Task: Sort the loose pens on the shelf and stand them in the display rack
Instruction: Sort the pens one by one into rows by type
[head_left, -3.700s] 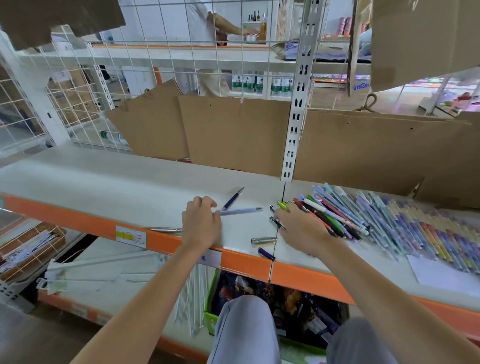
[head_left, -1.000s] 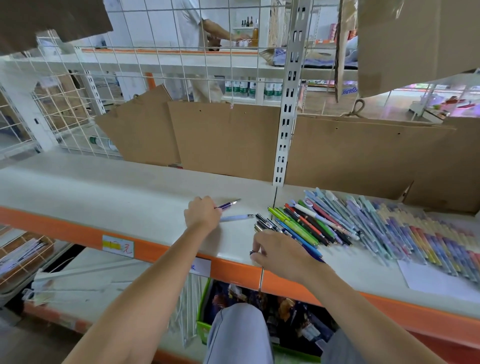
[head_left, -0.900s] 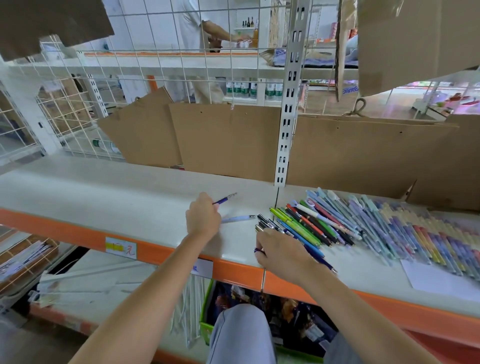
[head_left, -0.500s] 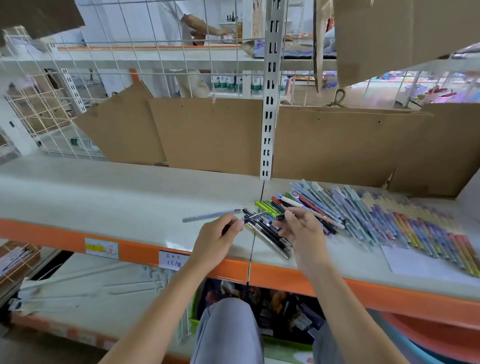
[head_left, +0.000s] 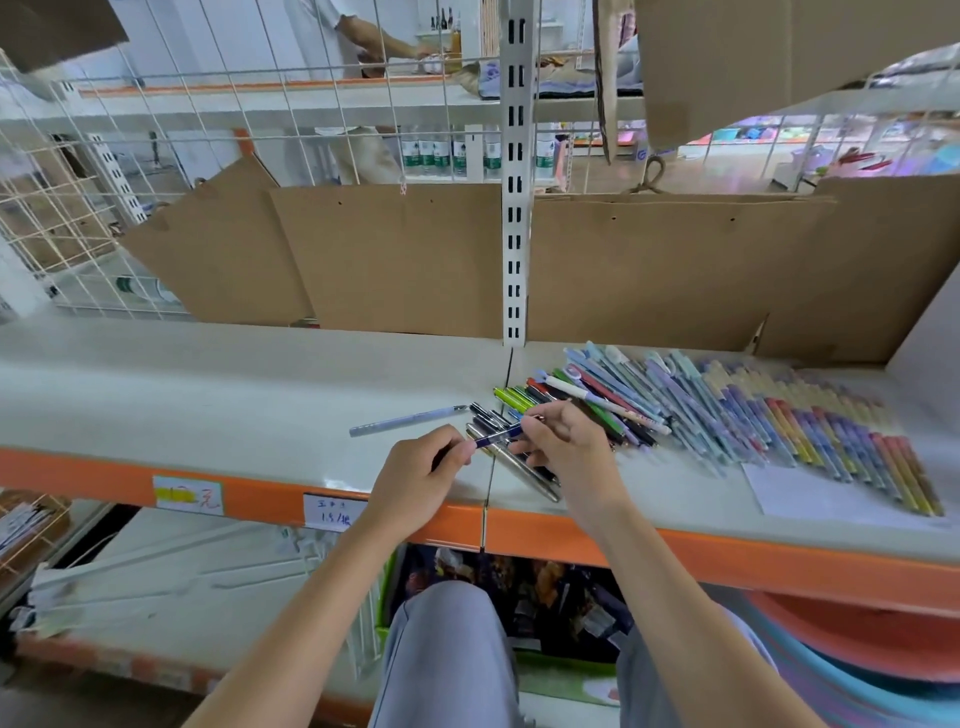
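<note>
Pens: one dark-blue pen (head_left: 497, 437) held level above the shelf (head_left: 208, 384), pinched at both ends, left hand (head_left: 415, 480) and right hand (head_left: 563, 441). Sorted row (head_left: 727, 415) lies right of grip. Advice: match colour, lay parallel.

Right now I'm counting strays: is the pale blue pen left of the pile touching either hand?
No, the pale blue pen lies alone on the shelf, apart from both hands.
</note>
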